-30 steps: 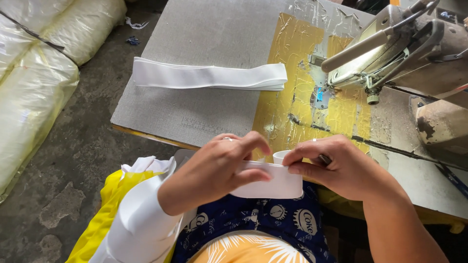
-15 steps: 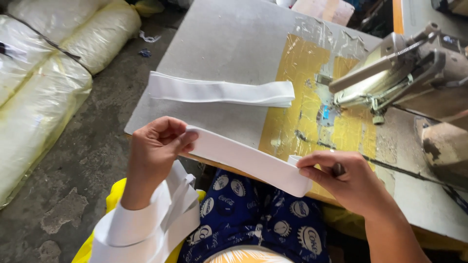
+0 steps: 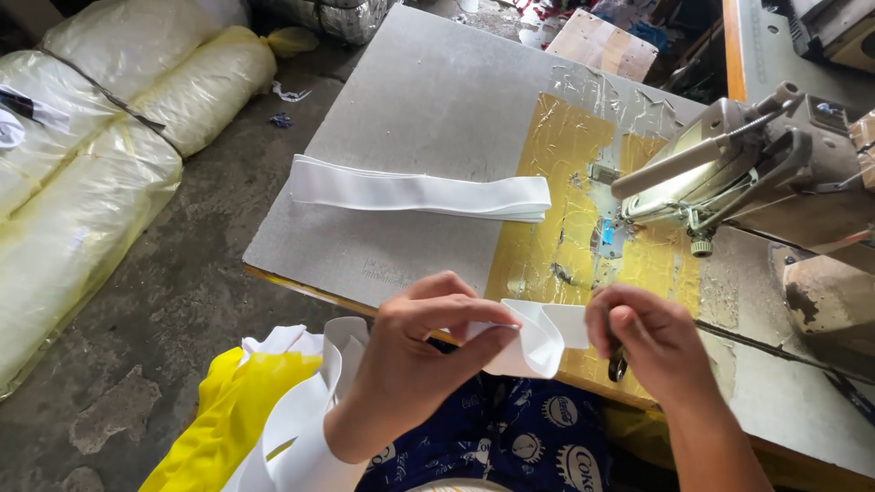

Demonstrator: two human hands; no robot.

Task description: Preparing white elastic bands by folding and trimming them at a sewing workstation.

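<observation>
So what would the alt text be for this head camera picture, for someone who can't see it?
Seen from above, a person's left hand and right hand together hold a folded white fabric band at the near edge of a grey sewing table. A longer white band lies flat on the table, left of a sewing machine; plastic-wrapped rolls lie on the floor.
</observation>
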